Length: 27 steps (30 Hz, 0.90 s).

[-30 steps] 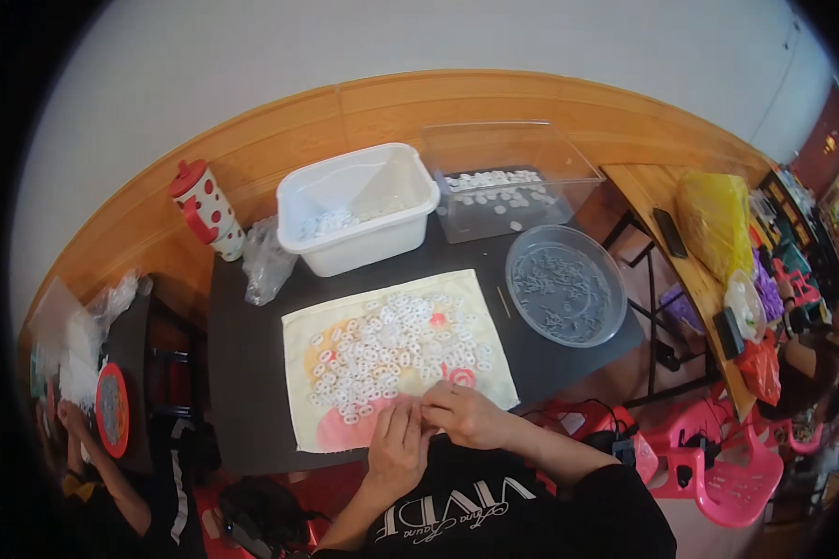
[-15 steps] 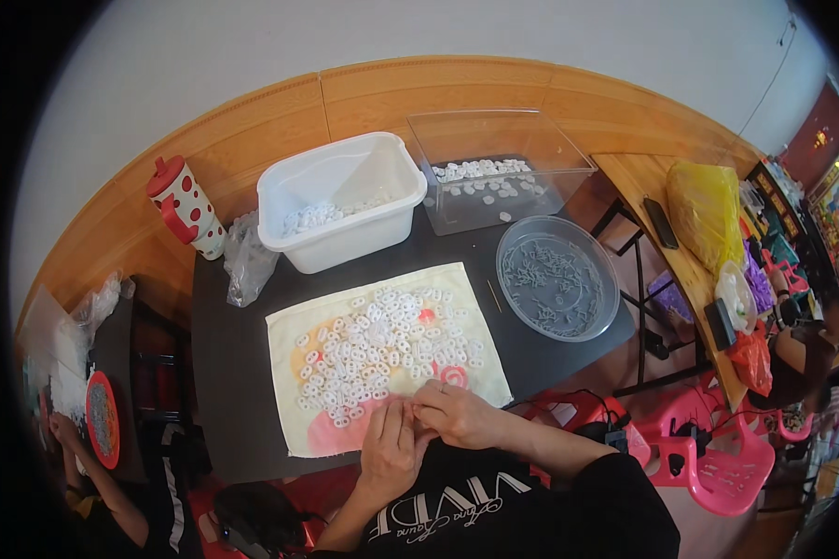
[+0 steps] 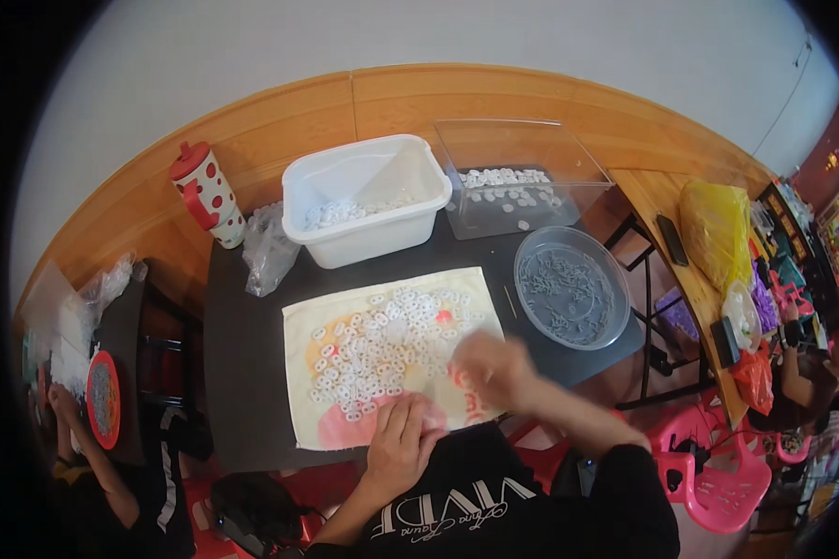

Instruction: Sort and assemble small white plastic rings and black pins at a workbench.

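Many small white oval plastic pieces [image 3: 364,359], which look to have two holes each, lie heaped on a pale yellow cloth [image 3: 298,321] with pink and orange patches. At the cloth's front edge, my left hand [image 3: 401,438] rests with its fingers bent and pressed together; anything inside them is hidden. My right hand [image 3: 499,368] hovers over the cloth's right side, smeared by motion, so its fingers cannot be read. Beyond it, a round clear tub [image 3: 615,321] contains many small grey pieces. A thin stick [image 3: 510,300] lies between tub and cloth.
At the back of the dark table [image 3: 242,373] stand a white basin [image 3: 368,244] and a clear box [image 3: 531,140], both with white pieces. A spotted tumbler [image 3: 210,196] and plastic bag [image 3: 270,252] are at left. Another person's hand [image 3: 62,402] is near a red tray [image 3: 112,438].
My right hand has left my left hand and moved up and right over the cloth. My left hand stays at the front edge. The whole view has shifted slightly.
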Each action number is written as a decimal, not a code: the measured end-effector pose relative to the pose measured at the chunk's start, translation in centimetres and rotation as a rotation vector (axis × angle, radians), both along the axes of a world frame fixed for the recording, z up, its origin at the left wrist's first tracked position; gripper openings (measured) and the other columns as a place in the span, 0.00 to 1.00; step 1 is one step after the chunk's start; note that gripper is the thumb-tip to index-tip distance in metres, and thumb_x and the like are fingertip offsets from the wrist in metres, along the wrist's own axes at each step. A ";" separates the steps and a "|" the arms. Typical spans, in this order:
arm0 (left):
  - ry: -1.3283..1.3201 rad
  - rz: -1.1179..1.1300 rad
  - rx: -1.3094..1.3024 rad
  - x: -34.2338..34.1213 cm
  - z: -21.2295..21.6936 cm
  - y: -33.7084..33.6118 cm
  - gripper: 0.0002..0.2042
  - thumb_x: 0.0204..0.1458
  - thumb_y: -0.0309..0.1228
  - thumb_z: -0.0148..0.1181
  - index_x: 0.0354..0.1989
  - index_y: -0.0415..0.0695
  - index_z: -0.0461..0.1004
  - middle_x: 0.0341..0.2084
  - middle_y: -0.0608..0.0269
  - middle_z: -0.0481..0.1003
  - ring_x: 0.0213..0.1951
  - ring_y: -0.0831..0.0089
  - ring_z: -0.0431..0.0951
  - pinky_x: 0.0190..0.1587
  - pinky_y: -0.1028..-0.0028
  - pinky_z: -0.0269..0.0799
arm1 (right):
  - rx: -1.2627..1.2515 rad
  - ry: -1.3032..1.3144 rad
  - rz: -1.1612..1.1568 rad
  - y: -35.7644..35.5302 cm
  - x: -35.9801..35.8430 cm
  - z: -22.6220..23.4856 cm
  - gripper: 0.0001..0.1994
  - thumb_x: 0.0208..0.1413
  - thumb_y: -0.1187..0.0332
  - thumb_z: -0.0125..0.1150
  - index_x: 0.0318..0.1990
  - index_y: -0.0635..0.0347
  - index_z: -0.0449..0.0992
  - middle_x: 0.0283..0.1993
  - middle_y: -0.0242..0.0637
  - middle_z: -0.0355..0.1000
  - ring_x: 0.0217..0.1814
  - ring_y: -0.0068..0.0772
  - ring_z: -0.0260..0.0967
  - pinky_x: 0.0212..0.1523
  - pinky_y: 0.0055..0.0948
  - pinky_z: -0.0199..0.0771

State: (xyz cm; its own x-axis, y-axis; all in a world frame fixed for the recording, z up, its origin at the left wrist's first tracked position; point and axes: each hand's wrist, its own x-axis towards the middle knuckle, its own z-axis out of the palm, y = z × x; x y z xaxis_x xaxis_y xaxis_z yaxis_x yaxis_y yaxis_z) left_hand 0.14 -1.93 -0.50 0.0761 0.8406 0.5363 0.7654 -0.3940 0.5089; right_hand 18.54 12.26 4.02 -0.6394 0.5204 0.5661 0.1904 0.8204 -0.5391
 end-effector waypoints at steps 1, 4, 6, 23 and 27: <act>0.015 -0.007 -0.005 0.0 0.0 -0.3 0.29 0.42 0.29 0.74 0.53 0.31 0.71 0.47 0.45 0.73 0.48 0.46 0.72 0.51 0.57 0.71 | 0.321 0.024 -0.189 2.3 -0.2 1.8 0.10 0.41 0.87 0.61 0.32 0.63 0.75 0.32 0.42 0.74 0.31 0.45 0.74 0.30 0.35 0.73; -0.008 0.002 0.002 0.2 0.0 -0.6 0.28 0.42 0.28 0.74 0.52 0.31 0.71 0.46 0.45 0.73 0.48 0.47 0.72 0.50 0.57 0.71 | 0.458 0.164 -0.415 10.7 0.0 7.3 0.05 0.51 0.81 0.65 0.34 0.64 0.76 0.30 0.41 0.74 0.28 0.33 0.72 0.29 0.30 0.70; -0.016 -0.013 0.008 0.4 0.1 -0.1 0.28 0.43 0.28 0.74 0.52 0.31 0.72 0.46 0.45 0.74 0.48 0.47 0.72 0.50 0.58 0.71 | 0.442 0.236 -0.534 15.6 0.5 10.1 0.03 0.54 0.78 0.65 0.35 0.65 0.77 0.27 0.40 0.73 0.28 0.30 0.70 0.28 0.28 0.68; -0.029 -0.054 -0.029 -0.3 0.6 -0.2 0.22 0.45 0.27 0.71 0.49 0.31 0.73 0.46 0.47 0.72 0.48 0.50 0.72 0.50 0.60 0.72 | 0.083 -0.436 -0.154 5.7 -4.0 -0.9 0.05 0.50 0.69 0.64 0.31 0.59 0.77 0.34 0.42 0.70 0.41 0.48 0.72 0.40 0.43 0.73; -0.036 -0.058 -0.033 0.0 0.6 -0.1 0.22 0.43 0.26 0.71 0.48 0.32 0.74 0.47 0.48 0.73 0.48 0.50 0.72 0.50 0.60 0.72 | 0.044 -0.417 -0.133 5.0 -3.8 -1.7 0.07 0.49 0.67 0.65 0.33 0.58 0.75 0.34 0.42 0.70 0.41 0.49 0.72 0.40 0.44 0.73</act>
